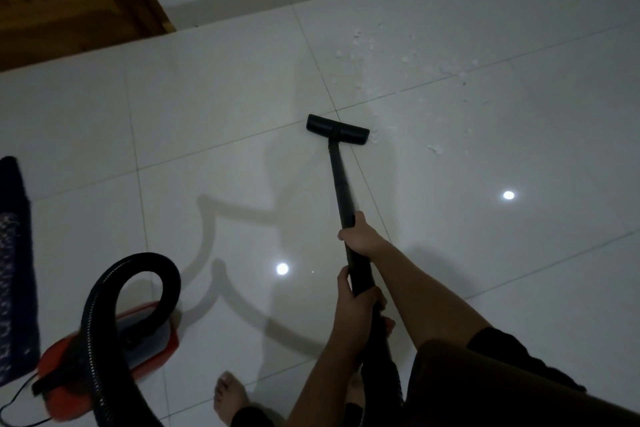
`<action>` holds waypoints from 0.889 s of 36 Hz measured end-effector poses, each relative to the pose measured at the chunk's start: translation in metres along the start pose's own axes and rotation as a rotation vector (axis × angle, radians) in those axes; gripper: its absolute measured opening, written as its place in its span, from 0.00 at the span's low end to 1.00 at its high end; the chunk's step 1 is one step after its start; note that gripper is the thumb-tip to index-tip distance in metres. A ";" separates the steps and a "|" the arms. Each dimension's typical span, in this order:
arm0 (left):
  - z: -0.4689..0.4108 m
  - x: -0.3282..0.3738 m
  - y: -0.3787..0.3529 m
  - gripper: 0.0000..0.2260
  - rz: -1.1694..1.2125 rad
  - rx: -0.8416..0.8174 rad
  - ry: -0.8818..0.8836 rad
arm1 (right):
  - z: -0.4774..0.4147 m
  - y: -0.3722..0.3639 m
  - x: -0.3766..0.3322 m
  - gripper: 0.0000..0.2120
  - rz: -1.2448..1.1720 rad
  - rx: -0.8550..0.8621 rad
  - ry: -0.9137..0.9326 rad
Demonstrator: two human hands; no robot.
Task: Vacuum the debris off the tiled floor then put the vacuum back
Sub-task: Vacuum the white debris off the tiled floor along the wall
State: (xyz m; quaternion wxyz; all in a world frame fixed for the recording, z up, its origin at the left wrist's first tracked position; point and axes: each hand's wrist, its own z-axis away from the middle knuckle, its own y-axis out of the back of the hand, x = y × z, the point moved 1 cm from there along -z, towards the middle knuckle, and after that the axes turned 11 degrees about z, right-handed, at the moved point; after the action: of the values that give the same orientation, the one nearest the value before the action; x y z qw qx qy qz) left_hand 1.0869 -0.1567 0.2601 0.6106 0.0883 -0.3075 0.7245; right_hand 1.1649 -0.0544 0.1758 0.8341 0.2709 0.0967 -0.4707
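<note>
Pale glossy tiled floor (485, 253) filled most of the frame, with a wooden door (69, 4) in the upper left corner. A dark rug (14, 270) ran down the left edge. Just beside it, at lower left, sat the red vacuum body (145, 340), its black ribbed hose (138, 258) looping up over it and out of the bottom edge. From the lower centre the black wand (341, 177) slanted up to mid-frame. The right hand (360, 236) was curled round the wand higher up, and the left hand (356, 298) was wrapped round it just below. A bare foot (230, 399) stood at the bottom. The floor head (337, 128) lay flat on the tiles at centre. White debris (408, 56) was scattered at upper right, its nearest bits just beside the head's right end.
</note>
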 end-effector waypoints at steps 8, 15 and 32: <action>-0.007 -0.005 -0.022 0.25 0.021 0.015 0.006 | -0.004 0.018 0.010 0.28 0.039 0.002 0.027; -0.014 -0.009 -0.037 0.23 0.033 0.035 0.035 | -0.007 0.030 0.017 0.29 0.077 -0.023 0.035; -0.047 0.022 -0.046 0.22 0.013 0.025 -0.053 | -0.041 0.049 -0.008 0.31 0.131 0.002 0.047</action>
State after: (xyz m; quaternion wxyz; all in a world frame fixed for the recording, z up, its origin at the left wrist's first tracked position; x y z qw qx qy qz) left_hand 1.1369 -0.1092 0.2491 0.5965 0.1129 -0.3150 0.7295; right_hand 1.2050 -0.0063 0.1630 0.8603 0.2886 0.0981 -0.4087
